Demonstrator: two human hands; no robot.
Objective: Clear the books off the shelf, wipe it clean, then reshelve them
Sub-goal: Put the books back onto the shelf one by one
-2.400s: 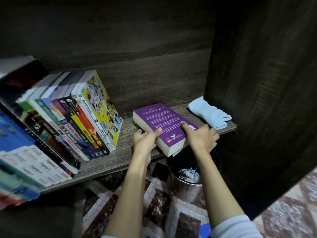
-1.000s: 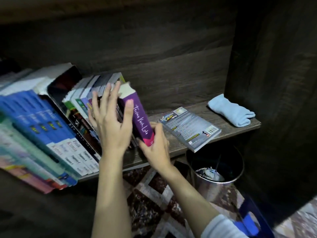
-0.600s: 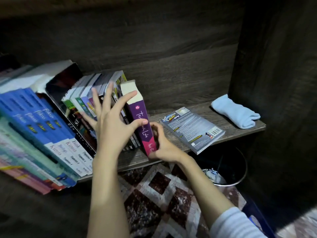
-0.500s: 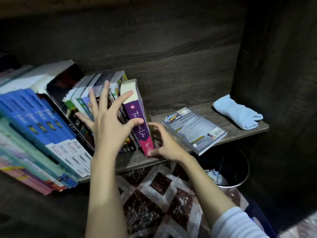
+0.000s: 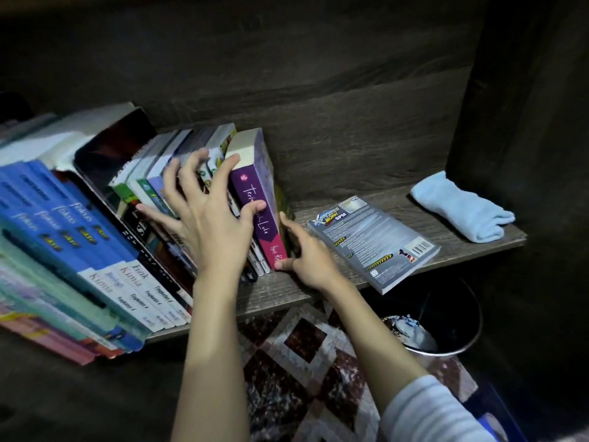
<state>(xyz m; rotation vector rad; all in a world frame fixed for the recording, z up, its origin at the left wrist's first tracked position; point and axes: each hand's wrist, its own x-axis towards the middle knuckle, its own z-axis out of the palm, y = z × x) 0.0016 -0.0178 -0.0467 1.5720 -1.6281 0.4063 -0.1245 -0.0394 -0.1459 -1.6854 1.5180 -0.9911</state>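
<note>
A purple book (image 5: 255, 186) stands upright at the right end of a row of leaning books (image 5: 95, 237) on the dark wooden shelf (image 5: 280, 290). My left hand (image 5: 207, 221) presses with spread fingers on the spines, its thumb and forefinger on the purple book. My right hand (image 5: 307, 255) pinches the purple book's lower end, thumb at the foot of the spine and fingers along the right cover. A grey paperback (image 5: 373, 242) lies flat to the right, its corner over the shelf's front edge. A folded light blue cloth (image 5: 462, 212) lies at the shelf's right end.
A dark side panel (image 5: 522, 154) closes the shelf on the right. Below the shelf stands a round metal bin (image 5: 459, 339) with rubbish in it, on a patterned tile floor (image 5: 306, 362). Bare shelf shows between the grey paperback and the cloth.
The purple book, which lay flat in both hands, has been stood up at the end of the row. Over the last half second both hands pushed it closer to its neighbours.
</note>
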